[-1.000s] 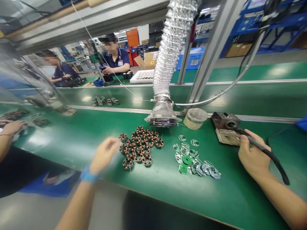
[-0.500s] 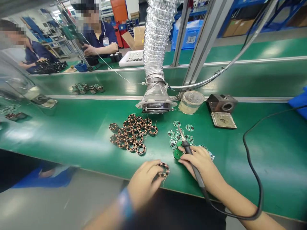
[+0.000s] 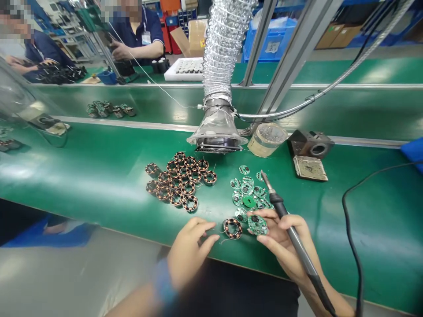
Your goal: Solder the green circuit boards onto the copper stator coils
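copper-wound ring (image 3: 233, 228) now lies beside open left hand (image 3: 190, 251); right hand (image 3: 277, 246) grips soldering iron (image 3: 306, 264), green board (image 3: 257, 224).

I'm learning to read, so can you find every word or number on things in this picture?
No text here can be read.
White label on the blue plastic crate: too blurred to read.
The co-worker's badge: too small and blurred to read.
Print on the green circuit board: too small to read.

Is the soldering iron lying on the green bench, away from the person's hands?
No, the soldering iron is held in the right hand, along with a green circuit board.
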The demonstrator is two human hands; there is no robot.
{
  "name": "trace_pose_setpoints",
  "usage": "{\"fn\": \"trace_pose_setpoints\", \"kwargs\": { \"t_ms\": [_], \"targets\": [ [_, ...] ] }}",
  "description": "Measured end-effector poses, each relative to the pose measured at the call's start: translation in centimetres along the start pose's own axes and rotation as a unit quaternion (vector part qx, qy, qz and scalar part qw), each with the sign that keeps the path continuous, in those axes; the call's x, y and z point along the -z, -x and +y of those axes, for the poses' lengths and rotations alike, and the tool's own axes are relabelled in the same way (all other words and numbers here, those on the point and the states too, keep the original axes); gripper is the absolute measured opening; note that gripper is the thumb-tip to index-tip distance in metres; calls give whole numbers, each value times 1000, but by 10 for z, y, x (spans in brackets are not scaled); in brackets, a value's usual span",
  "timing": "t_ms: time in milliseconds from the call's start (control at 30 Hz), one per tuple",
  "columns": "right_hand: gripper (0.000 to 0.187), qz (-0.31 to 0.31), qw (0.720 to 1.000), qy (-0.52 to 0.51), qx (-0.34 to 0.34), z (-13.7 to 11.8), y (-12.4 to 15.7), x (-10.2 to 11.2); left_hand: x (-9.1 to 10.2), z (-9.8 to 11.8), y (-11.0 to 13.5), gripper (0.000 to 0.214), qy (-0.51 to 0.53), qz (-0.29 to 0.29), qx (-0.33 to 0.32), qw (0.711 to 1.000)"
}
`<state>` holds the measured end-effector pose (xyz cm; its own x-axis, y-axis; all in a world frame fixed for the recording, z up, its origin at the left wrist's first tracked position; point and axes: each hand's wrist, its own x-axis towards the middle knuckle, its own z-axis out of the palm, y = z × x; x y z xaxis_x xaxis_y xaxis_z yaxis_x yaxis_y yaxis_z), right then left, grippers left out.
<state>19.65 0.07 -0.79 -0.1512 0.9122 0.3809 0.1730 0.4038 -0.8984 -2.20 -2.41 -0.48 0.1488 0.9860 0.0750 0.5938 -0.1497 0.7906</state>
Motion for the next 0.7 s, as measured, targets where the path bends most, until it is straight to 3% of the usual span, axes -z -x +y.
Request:
{"fn": "trace_pose_setpoints", "kwargs": {
  "t_ms": [100, 200, 333, 533, 700],
  "targets": [
    [32, 17, 993, -114, -33, -3, 1, -3, -1, 1, -3, 10, 28, -26, 14, 999],
    [33, 17, 991, -126, -50, -1, 2, -6, -5, 5, -3, 12, 80, -37, 40, 995],
    [33, -1, 987, -155, -51, 2, 3, -12, -15, 10, -3, 10, 178, 3, 77, 981],
    [32, -36, 999, -8, -2, 11, 8, -28, -28, 16, -6, 8, 230, 87, 125, 961],
    [34, -45, 993, 100, 31, 13, 11, -26, -31, 18, -7, 8, 223, 117, 138, 958]
  ]
}}
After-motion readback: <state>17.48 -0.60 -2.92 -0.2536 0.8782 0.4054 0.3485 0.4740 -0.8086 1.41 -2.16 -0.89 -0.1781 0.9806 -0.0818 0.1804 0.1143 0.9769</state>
